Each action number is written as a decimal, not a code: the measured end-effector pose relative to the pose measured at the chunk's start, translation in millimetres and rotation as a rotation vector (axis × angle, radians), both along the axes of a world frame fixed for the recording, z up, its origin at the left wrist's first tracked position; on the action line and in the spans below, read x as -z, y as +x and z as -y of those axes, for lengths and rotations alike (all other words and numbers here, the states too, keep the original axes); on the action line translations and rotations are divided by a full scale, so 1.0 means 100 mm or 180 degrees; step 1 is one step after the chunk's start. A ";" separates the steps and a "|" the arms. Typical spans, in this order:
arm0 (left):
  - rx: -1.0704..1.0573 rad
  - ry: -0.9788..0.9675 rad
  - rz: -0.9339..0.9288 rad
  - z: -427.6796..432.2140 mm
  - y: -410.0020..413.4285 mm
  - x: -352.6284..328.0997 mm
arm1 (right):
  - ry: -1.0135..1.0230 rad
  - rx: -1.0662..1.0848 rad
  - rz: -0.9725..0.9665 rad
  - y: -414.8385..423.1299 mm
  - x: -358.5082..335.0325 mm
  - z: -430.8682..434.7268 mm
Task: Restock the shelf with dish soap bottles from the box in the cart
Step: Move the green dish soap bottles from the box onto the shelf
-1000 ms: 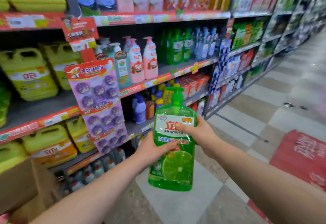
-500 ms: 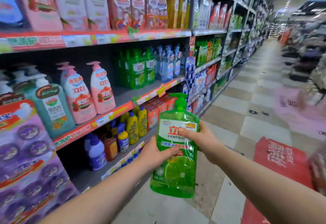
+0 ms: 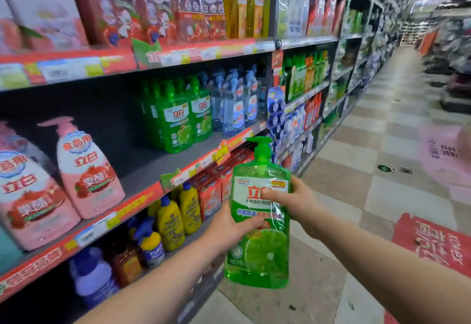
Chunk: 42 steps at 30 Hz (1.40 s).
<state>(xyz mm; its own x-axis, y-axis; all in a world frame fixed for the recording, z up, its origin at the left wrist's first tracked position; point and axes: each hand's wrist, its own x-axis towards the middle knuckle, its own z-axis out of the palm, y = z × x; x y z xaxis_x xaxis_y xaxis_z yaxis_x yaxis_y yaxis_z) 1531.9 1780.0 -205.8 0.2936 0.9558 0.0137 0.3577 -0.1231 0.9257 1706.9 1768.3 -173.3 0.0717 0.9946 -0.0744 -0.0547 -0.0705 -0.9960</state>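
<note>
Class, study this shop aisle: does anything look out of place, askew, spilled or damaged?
Nothing stands out. The green bottle is upright and capped in both hands' grip, left hand and right hand. Matching green bottles stand upright on the shelf. No spill shows.

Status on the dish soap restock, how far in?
Done: a few matching green pump bottles already stand on the middle shelf. In hand: one green lime-label pump bottle held upright in the aisle by the left hand and right hand, not yet shelved. Left: place it in the bare stretch beside them. Box and cart are out of view.
</note>
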 end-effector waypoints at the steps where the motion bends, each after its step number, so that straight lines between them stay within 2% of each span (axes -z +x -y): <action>1: -0.0052 0.0037 0.0027 -0.14 0.10 0.00 | -0.0010 -0.0027 -0.0004 0.10 0.00 -0.17; 6: -0.0447 -0.0040 0.0274 -0.79 0.63 -0.08 | 0.0084 -0.0298 0.0253 0.59 -0.20 -1.01; 10: -0.0943 0.0169 0.0162 -1.18 0.86 -0.22 | 0.0236 -0.0721 0.0412 0.77 -0.39 -1.63; 19: -0.1912 0.0358 -0.0166 -2.13 0.63 -0.38 | 0.0485 -0.1339 0.0527 0.46 -0.57 -2.86; 26: -0.2184 0.0598 -0.0123 -3.08 0.27 -0.48 | 0.0903 -0.1556 0.0831 0.07 -0.77 -3.79; 32: -0.2317 0.0642 -0.0053 -3.62 0.06 -0.46 | 0.1243 -0.1425 0.1292 -0.21 -0.76 -4.39; 42: -0.2574 0.0379 -0.0079 -4.08 0.08 -0.18 | 0.0828 -0.1793 0.1398 -0.28 -0.52 -4.99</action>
